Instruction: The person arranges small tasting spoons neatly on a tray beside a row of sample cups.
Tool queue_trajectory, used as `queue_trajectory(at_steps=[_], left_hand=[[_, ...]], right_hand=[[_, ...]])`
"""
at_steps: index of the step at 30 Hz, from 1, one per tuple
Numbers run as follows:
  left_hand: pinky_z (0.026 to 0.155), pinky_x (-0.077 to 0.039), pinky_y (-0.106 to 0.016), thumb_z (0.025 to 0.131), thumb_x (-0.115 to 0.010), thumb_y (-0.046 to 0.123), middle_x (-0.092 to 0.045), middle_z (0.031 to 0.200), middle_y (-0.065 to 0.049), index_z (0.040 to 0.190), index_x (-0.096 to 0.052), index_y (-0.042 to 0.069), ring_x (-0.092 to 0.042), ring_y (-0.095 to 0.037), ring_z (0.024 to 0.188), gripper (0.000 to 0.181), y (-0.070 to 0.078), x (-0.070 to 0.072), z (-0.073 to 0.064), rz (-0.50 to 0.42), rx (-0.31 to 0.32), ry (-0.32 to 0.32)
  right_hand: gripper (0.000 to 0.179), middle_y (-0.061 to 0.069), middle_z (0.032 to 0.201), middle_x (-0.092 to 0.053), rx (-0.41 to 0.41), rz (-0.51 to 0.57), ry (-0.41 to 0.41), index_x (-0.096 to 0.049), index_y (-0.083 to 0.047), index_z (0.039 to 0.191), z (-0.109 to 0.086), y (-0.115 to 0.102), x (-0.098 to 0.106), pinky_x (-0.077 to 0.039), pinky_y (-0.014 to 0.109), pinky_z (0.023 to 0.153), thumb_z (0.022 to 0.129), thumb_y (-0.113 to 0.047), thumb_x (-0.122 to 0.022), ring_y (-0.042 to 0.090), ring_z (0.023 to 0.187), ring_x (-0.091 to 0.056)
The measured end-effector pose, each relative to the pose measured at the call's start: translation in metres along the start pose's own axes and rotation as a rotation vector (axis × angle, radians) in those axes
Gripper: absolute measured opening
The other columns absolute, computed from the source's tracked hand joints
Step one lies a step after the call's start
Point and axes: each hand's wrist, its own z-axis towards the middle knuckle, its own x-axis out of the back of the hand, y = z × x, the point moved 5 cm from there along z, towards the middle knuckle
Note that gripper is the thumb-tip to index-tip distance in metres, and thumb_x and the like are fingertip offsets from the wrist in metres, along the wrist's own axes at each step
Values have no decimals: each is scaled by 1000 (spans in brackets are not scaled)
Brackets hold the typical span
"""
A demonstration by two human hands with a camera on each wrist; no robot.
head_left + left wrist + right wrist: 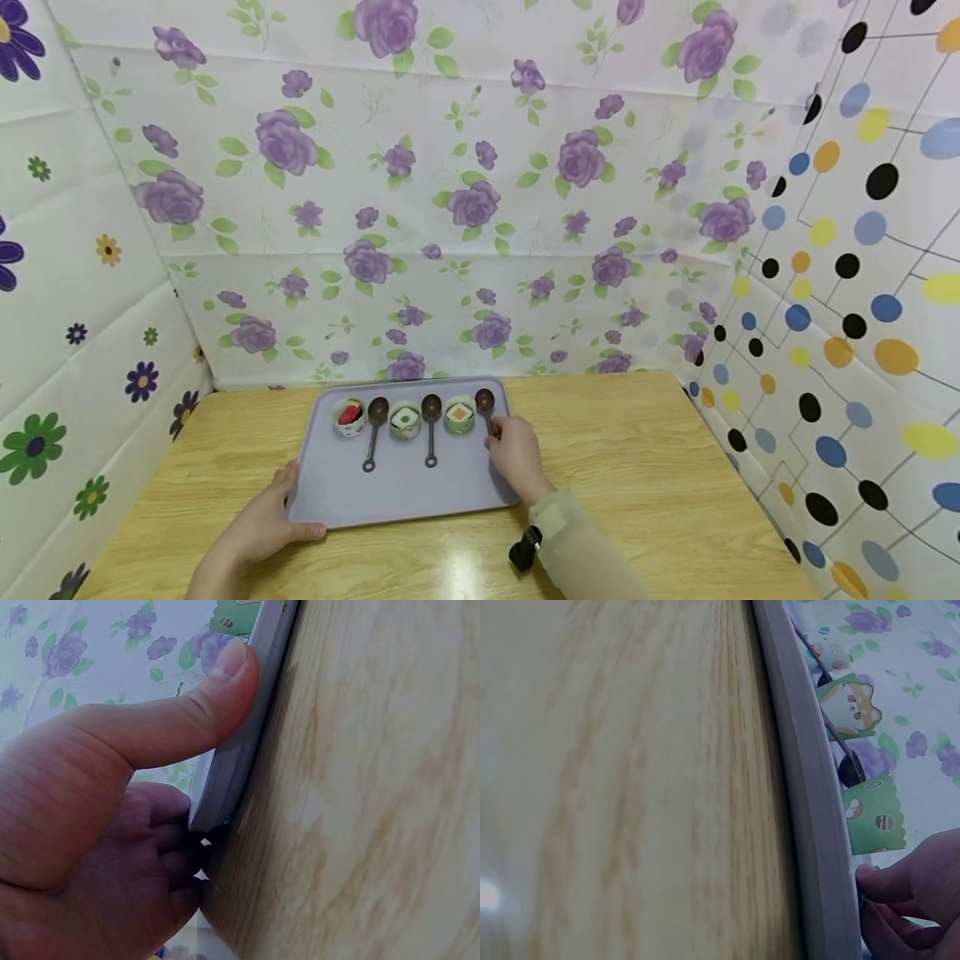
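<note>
On the grey-lilac tray (390, 500) three small patterned paper cups alternate with three brown spoons. My right hand (517, 454) pinches the handle of the rightmost spoon (485, 401), whose bowl lies at the tray's back right. The left hand (258, 517) holds the front left corner of the tray, thumb along the front edge and fingers along the left side. The left cup (349, 419) contains something red and black. A white, dark-edged piece fills the middle cup (405, 422); the right cup (460, 417) has one with an orange centre. A left spoon (378, 410) and middle spoon (431, 407) lie between the cups.
The tray lies on a wood-grain table (615, 467). A flowered sheet (450, 250) hangs behind it, with a dotted sheet (847, 333) at the right. Beside the right sleeve (570, 533) is a small black device (525, 548).
</note>
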Motion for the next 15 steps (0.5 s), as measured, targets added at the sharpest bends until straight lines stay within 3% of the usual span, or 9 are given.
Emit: queue_trajectory(at_steps=[2,5,7,9,12,15], left_hand=[[120,-13,-76,75,-94,56,-2,164,-48,159,-4,-22,-5,-65,151,145,0,0,0,10,-6,0],[120,-13,-76,76,-94,55,-1,163,-48,159,-4,-22,-5,-66,151,145,-1,0,0,12,-6,-1],[120,-12,-76,76,-94,54,0,164,-48,159,-3,-21,-4,-66,151,145,-1,-1,1,5,-7,-1],[121,-11,-75,76,-95,54,1,165,-47,160,-2,-20,-3,-65,152,146,-2,-2,2,-8,-4,-4],[120,-8,-77,77,-94,53,4,165,-47,160,1,-20,0,-65,152,146,-3,-2,2,-23,-10,-9],[120,-5,-77,82,-93,48,8,165,-47,160,6,-19,5,-65,152,143,-2,-1,1,-65,-20,-29]], right_hand=[[6,-1,78,-65,23,-10,4,-80,-3,94,0,0,1,-56,37,68,89,0,-82,17,74,-60],[10,-2,73,-62,47,-17,-1,-75,-6,84,0,0,1,-52,37,62,89,-2,-83,17,68,-57],[9,-1,74,-64,48,-14,-3,-76,-6,86,-1,2,3,-53,36,62,89,-4,-84,18,69,-58],[9,1,80,-69,42,-9,0,-79,-3,95,-2,3,6,-58,37,66,89,-6,-85,18,74,-64],[29,8,95,-76,48,-2,-2,-80,1,115,-4,6,13,-64,39,76,89,-10,-87,23,88,-73],[39,13,105,-78,73,14,-15,-77,3,125,-7,9,22,-65,40,79,90,-12,-87,26,94,-75]])
